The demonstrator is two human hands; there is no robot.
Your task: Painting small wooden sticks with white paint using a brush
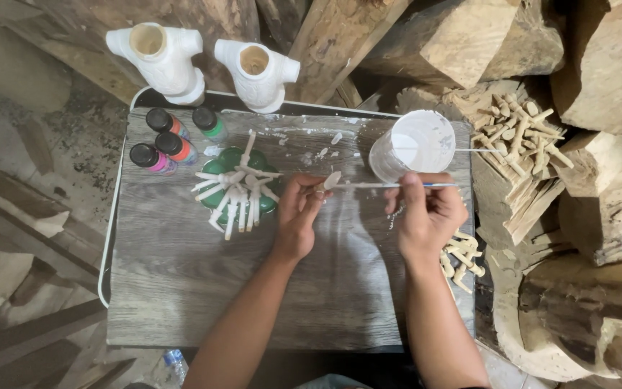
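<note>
A grey wood-grain worktop (181,288) with a pale rim sits low among rough-cut timber. Thick logs (462,43) and split blocks crowd the top and right side, pale where freshly cut. To the left lies a dusty concrete floor (59,137) with weathered planks (16,338) across it. The light is soft and even.

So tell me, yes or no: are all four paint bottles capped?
Yes, the four paint bottles at the board's far left corner each carry a dark cap.
</note>
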